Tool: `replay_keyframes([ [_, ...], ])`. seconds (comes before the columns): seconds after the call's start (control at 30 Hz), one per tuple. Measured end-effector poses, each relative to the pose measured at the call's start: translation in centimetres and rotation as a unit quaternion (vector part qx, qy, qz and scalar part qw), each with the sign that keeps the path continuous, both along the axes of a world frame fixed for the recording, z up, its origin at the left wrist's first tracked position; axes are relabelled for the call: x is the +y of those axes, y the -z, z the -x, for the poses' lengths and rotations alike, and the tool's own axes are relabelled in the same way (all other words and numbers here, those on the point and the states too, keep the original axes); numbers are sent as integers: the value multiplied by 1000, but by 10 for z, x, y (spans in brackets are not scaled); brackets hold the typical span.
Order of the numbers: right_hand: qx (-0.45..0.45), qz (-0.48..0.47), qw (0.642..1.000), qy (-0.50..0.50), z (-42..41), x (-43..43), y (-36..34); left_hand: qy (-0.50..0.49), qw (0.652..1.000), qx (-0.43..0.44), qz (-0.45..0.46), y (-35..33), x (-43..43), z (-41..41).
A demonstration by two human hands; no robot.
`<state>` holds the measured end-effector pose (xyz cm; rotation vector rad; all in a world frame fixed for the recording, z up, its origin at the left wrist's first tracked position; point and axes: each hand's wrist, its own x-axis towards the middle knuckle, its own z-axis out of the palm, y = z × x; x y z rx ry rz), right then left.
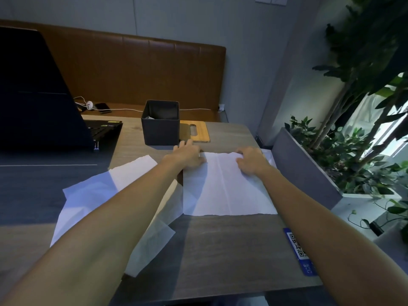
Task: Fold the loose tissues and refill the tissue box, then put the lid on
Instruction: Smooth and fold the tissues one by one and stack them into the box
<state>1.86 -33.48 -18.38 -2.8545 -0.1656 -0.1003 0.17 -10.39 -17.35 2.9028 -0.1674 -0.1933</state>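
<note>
A white tissue (227, 186) lies spread flat on the wooden table, with a crease down its middle. My left hand (189, 154) pinches its far left corner. My right hand (251, 160) grips its far right edge, where the paper bunches up. Several other loose tissues (97, 191) lie overlapped to the left, partly under my left forearm. The dark square tissue box (160, 125) stands open just beyond my left hand. Its bamboo lid (197, 131), with an oval slot, lies flat behind the box on the right.
An open black laptop (39, 102) fills the far left. A blue QR-code sign (298, 250) lies near the table's right edge. A grey planter (304, 171) with green plants stands to the right. A brown bench (136, 69) holds a phone and white cable.
</note>
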Motion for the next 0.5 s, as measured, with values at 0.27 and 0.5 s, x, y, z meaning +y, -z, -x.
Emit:
replay_keyframes([
  [0.27, -6, -94, 995, -14, 12, 0, -17, -62, 984, 20, 165, -6, 9, -2],
  [0.5, -56, -202, 975, -74, 44, -5, -39, -21, 956, -126, 265, -22, 17, 33],
])
